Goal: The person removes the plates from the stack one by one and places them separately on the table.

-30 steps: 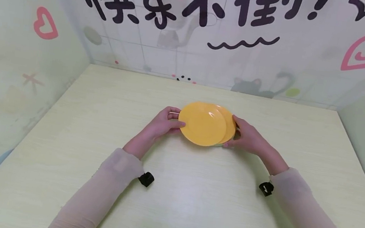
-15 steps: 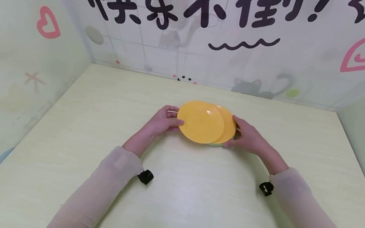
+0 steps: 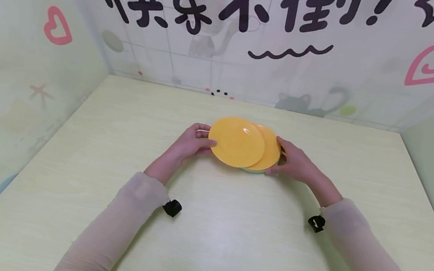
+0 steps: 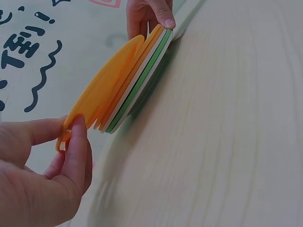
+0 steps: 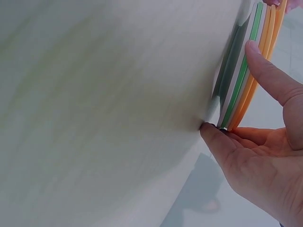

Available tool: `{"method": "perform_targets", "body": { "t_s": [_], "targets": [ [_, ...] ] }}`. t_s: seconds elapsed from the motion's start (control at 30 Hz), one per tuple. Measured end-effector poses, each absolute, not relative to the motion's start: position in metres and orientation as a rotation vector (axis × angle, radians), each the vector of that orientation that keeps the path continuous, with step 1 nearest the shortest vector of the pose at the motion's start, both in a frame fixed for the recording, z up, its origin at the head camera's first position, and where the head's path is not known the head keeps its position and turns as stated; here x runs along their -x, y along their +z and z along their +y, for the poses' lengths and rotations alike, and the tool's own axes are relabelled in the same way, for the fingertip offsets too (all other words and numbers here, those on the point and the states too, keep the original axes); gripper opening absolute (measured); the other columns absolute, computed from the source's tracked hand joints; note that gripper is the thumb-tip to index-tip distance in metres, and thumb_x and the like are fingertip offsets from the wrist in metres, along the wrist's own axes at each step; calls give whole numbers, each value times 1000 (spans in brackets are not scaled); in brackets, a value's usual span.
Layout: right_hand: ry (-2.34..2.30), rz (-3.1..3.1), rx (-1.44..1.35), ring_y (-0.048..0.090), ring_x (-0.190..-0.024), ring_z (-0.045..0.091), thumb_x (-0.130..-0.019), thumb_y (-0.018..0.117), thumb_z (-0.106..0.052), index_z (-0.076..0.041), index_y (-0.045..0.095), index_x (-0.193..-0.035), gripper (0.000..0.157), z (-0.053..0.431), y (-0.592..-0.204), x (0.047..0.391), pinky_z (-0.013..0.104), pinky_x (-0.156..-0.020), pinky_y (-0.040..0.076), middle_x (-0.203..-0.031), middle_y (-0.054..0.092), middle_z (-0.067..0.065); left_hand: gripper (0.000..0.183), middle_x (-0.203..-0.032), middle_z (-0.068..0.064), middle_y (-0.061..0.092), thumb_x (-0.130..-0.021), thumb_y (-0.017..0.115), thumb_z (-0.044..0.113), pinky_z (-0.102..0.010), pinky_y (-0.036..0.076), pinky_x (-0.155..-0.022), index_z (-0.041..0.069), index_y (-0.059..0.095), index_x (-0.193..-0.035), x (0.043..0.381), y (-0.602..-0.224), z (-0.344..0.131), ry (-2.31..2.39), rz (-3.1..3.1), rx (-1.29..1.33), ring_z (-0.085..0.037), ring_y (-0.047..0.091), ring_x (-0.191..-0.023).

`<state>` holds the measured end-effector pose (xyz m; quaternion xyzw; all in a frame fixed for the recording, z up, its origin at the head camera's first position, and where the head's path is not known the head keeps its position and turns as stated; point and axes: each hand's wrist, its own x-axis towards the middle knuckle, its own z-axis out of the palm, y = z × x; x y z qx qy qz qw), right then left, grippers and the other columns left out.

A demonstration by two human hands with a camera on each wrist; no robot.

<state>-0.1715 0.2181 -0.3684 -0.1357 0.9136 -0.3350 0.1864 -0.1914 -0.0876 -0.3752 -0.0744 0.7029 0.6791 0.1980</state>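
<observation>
My left hand [image 3: 191, 142] pinches the left rim of an orange-yellow plate [image 3: 236, 142] between thumb and fingers. That plate lies tilted over a stack of plates, shifted left, its left side raised. Beneath it another orange plate [image 3: 271, 151] shows at the right. In the left wrist view the stack's edges show orange, white and a green plate [image 4: 139, 81]. My right hand [image 3: 296, 163] grips the stack's right edge, with its thumb at the near side and fingers behind. In the right wrist view, the thumb [image 5: 265, 71] presses the plate edges.
The pale wooden table [image 3: 220, 244] spreads around the plates. A printed back wall [image 3: 208, 71] rises behind it, with side walls at left and right. Black wrist bands [image 3: 173, 208] hang below both sleeves.
My left hand has drawn the top plate slightly left and away from me, baring more of the plate beneath. The right hand and the stack have stayed in place.
</observation>
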Motion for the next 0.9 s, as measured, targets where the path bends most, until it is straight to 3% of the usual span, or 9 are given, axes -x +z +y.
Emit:
{"method": "perform_targets", "body": {
  "t_s": [0.43,0.9],
  "targets": [
    [-931,2569,354,21,-151,42,-84,81,-20,7,8,-156,106,217,-368,172,56,-124,25,-164,16,25,54,-123,-7,56,-92,66,0,-20,61,-76,5,39,-139,192,-373,-91,1922,1953,203,-8,64,-82],
    [-940,2561,334,21,-151,42,-84,82,-21,7,8,-156,107,218,-369,172,55,-124,25,-164,16,25,55,-120,-6,56,-93,65,0,-17,60,-72,5,38,-141,194,-372,-95,1944,1934,234,-7,64,-80]
  ]
}}
